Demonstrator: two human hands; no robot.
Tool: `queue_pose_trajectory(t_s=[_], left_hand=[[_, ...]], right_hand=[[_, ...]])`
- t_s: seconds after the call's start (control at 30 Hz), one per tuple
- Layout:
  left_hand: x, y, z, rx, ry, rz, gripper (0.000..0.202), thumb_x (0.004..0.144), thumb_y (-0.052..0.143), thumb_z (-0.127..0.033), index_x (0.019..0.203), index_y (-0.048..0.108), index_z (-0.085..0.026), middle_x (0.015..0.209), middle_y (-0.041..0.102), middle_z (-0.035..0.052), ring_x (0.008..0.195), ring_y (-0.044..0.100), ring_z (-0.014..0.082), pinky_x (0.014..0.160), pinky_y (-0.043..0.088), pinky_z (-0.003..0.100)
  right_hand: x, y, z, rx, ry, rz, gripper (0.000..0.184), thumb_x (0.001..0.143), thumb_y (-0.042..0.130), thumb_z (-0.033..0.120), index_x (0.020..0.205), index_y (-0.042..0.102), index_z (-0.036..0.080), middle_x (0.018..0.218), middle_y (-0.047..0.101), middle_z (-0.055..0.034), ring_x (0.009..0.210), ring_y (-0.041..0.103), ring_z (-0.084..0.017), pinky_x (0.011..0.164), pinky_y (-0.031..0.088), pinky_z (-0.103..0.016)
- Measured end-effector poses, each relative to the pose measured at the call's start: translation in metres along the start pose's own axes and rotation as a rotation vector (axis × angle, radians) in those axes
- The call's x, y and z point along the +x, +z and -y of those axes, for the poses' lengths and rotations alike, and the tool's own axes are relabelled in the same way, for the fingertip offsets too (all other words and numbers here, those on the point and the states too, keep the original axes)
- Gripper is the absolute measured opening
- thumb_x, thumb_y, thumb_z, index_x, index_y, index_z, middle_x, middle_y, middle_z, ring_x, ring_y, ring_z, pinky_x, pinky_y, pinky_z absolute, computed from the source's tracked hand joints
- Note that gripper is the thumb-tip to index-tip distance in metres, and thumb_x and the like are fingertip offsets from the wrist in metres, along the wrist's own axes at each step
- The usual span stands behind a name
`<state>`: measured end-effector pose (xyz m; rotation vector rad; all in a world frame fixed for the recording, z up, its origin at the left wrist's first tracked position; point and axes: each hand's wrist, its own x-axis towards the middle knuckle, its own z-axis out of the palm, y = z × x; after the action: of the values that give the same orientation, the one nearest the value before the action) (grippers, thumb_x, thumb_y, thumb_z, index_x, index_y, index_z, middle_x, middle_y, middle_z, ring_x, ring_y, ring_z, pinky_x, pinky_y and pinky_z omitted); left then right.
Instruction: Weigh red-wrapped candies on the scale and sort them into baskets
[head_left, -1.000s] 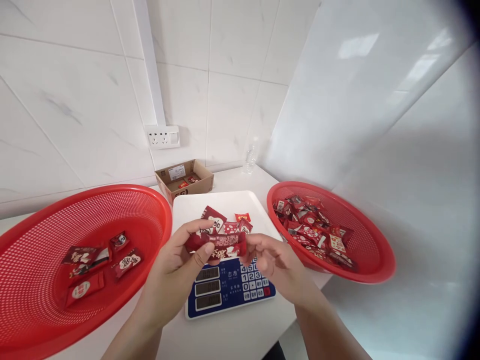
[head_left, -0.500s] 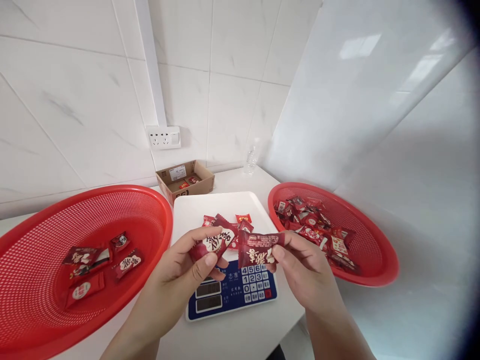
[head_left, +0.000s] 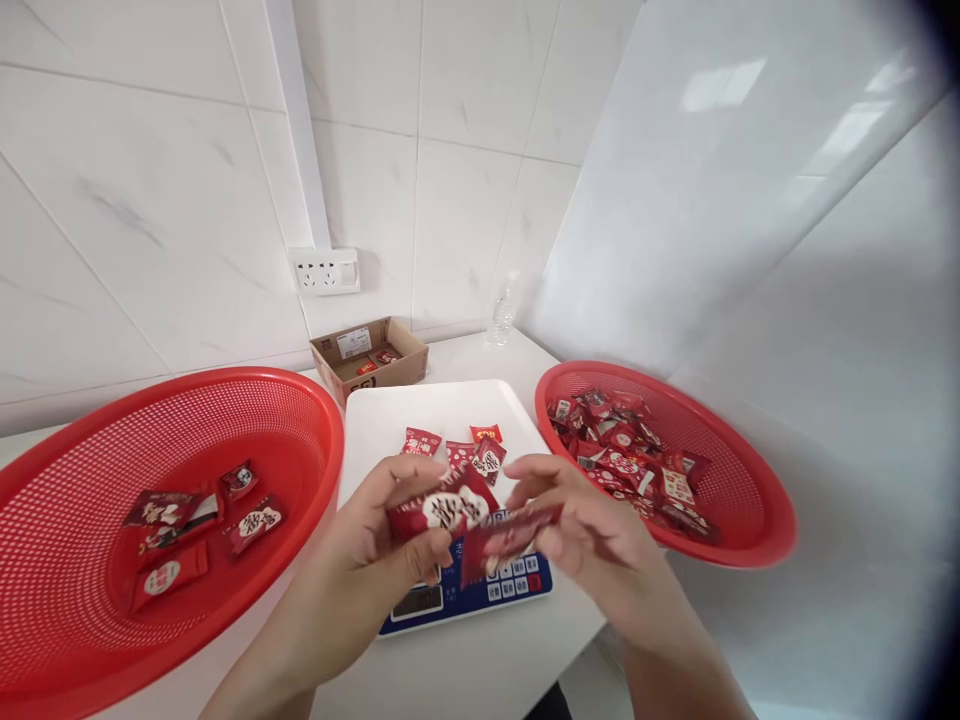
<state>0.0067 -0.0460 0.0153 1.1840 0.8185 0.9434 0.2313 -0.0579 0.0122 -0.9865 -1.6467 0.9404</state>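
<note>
My left hand (head_left: 351, 560) is closed on a dark red wrapped candy (head_left: 454, 508) with a white label and dark characters. Another dark red wrapped candy (head_left: 504, 540), blurred and tilted, is pinched by its right end in my right hand (head_left: 600, 535). The two packets overlap in view, above the front of a white weighing scale (head_left: 375, 420) with a blue keypad panel. On the scale's pan, just beyond my fingers, lie several small red candies (head_left: 487, 456). My hands and the packets hide part of the displays and keys.
A large red mesh basket (head_left: 300, 400) on the left holds several candies. To the right, another red basket (head_left: 757, 500) holds a bigger heap. At the back stand a cardboard box (head_left: 397, 375) with a few candies and a clear plastic bottle (head_left: 501, 315), near the tiled wall.
The candy in my right hand has tipped and dropped slightly toward the left. My left hand has turned its candy flatter. More of the candies on the pan now show.
</note>
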Motion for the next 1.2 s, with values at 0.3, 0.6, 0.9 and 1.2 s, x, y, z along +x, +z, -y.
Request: queue_pose_trajectory(t_s=[0.3, 0.6, 0.9, 1.2], left_hand=[[-0.005, 0.01, -0.01, 0.633, -0.106, 0.364, 0.023, 0.084, 0.051, -0.013, 0.095, 0.062, -0.029, 0.094, 0.073, -0.0062, 0.084, 0.065, 0.0141, 0.072, 0.044, 0.021], [0.003, 0.013, 0.003, 0.818, -0.159, 0.276, 0.008, 0.087, 0.054, -0.031, 0.092, 0.058, -0.027, 0.076, 0.066, -0.0047, 0.069, 0.056, 0.0154, 0.059, 0.034, 0.022], [0.017, 0.035, 0.011, 0.644, -0.109, 0.246, 0.025, 0.09, 0.047, -0.048, 0.098, 0.052, -0.025, 0.084, 0.06, -0.0012, 0.072, 0.05, 0.015, 0.064, 0.037, 0.025], [0.022, 0.062, 0.031, 0.653, -0.059, 0.008, 0.027, 0.087, 0.051, -0.044, 0.072, 0.049, -0.021, 0.065, 0.048, -0.0039, 0.061, 0.04, 0.0125, 0.056, 0.034, 0.023]], right_hand=[[-0.008, 0.013, 0.01, 0.056, 0.134, 0.436, 0.017, 0.091, 0.058, 0.03, 0.088, 0.074, 0.025, 0.11, 0.071, -0.0042, 0.098, 0.066, -0.019, 0.087, 0.051, -0.03], [-0.029, -0.001, -0.009, 0.103, 0.229, 0.28, 0.018, 0.086, 0.065, 0.035, 0.083, 0.079, 0.025, 0.108, 0.075, -0.007, 0.106, 0.067, -0.024, 0.09, 0.052, -0.034], [-0.037, -0.037, -0.03, 0.038, 0.345, -0.274, 0.03, 0.08, 0.066, 0.048, 0.077, 0.075, 0.02, 0.111, 0.073, -0.0095, 0.07, 0.066, -0.017, 0.063, 0.057, -0.029], [-0.04, -0.02, -0.049, 0.067, 0.223, -0.162, 0.024, 0.086, 0.063, 0.04, 0.09, 0.077, 0.022, 0.121, 0.07, -0.0114, 0.108, 0.066, -0.026, 0.08, 0.057, -0.032]])
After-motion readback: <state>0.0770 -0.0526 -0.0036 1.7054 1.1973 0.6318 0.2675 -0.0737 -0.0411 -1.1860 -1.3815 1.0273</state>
